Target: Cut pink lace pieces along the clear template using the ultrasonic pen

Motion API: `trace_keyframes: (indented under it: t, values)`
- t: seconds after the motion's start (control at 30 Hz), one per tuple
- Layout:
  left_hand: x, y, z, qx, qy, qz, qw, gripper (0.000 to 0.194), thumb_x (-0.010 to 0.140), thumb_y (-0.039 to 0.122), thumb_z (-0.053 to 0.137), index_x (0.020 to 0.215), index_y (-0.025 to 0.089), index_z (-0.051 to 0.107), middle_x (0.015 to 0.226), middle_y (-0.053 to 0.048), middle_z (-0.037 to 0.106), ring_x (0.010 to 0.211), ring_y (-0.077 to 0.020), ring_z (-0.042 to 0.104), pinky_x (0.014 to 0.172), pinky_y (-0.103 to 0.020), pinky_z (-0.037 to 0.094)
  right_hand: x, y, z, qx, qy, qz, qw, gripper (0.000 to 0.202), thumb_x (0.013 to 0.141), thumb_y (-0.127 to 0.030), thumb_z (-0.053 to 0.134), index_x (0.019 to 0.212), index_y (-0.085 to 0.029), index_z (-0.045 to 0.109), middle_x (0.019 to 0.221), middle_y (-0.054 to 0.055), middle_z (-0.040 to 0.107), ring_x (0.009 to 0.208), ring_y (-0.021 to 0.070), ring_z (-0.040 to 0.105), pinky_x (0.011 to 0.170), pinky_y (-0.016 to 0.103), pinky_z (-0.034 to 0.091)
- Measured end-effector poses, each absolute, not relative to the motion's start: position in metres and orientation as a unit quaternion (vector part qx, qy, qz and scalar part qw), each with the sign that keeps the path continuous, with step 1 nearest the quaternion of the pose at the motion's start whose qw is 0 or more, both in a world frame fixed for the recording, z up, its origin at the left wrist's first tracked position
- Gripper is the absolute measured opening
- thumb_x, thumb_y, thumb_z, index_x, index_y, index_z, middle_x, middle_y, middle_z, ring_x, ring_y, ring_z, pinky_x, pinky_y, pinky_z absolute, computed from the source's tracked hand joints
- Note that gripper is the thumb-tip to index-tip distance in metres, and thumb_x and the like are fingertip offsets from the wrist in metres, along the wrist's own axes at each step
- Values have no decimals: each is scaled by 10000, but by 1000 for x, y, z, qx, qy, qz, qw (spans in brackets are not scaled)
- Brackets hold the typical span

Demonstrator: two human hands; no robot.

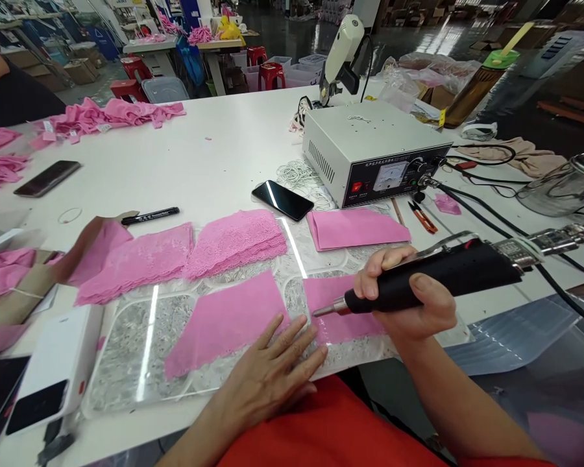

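My right hand (418, 305) is wrapped round a black handheld ultrasonic welding tool (433, 275) with a pointed metal tip. The tip is at the left edge of a small pink fabric piece (340, 327) on a clear patterned mat (126, 363). My left hand (277, 363) lies flat with fingers stretched out, its fingertips between that piece and a larger pink fabric panel (228, 324) to its left. Behind them lie a stack of pink lace pieces (238, 243), another pink stack (146, 259) and a folded pink piece (355, 228).
A grey control box (370, 139) with a meter stands behind, cables running right. Phones (283, 200) (48, 178), a marker (150, 216), orange snips (422, 218), a glass jar (564, 185) and a white device (56, 366) lie around. At far left another person's dark sleeve (14, 91) shows.
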State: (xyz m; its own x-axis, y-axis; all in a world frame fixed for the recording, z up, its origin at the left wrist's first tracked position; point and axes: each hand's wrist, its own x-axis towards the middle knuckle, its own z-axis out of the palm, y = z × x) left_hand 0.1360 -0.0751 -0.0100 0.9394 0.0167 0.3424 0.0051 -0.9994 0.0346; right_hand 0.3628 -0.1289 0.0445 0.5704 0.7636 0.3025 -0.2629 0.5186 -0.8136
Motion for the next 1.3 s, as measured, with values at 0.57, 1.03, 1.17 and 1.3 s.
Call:
trace_keyframes:
  t: [0.57, 1.03, 1.17, 1.3]
  values:
    - [138, -74, -10, 981, 10, 195, 24, 380, 954, 375, 512, 1296, 212, 545, 1335, -48, 590, 1393, -234, 366, 1194, -449, 217, 365, -133, 40, -361, -338, 280, 823, 173, 722, -355, 623, 763, -187, 632, 688, -5, 583, 429, 106, 549, 417, 287, 489]
    - [165, -69, -15, 965, 114, 234, 33, 377, 948, 240, 489, 1311, 153, 541, 1390, -93, 537, 1427, -275, 289, 1198, -491, 175, 381, -120, 38, -430, -258, 132, 855, 145, 690, -340, 568, 718, -198, 556, 690, -25, 534, 454, 95, 527, 452, 284, 467]
    - [164, -68, -19, 967, 114, 224, 32, 402, 941, 245, 508, 1334, 160, 519, 1393, -101, 533, 1428, -280, 285, 1189, -507, 197, 380, -118, 37, -425, -265, 148, 853, 133, 697, -332, 578, 724, -203, 560, 692, -24, 542, 458, 100, 532, 451, 290, 475]
    - [165, -67, -21, 969, 118, 216, 37, 402, 946, 252, 499, 1340, 176, 516, 1396, -95, 531, 1427, -276, 289, 1188, -503, 202, 381, -117, 35, -429, -283, 140, 846, 132, 710, -334, 585, 730, -208, 553, 697, -25, 548, 460, 101, 533, 453, 293, 480]
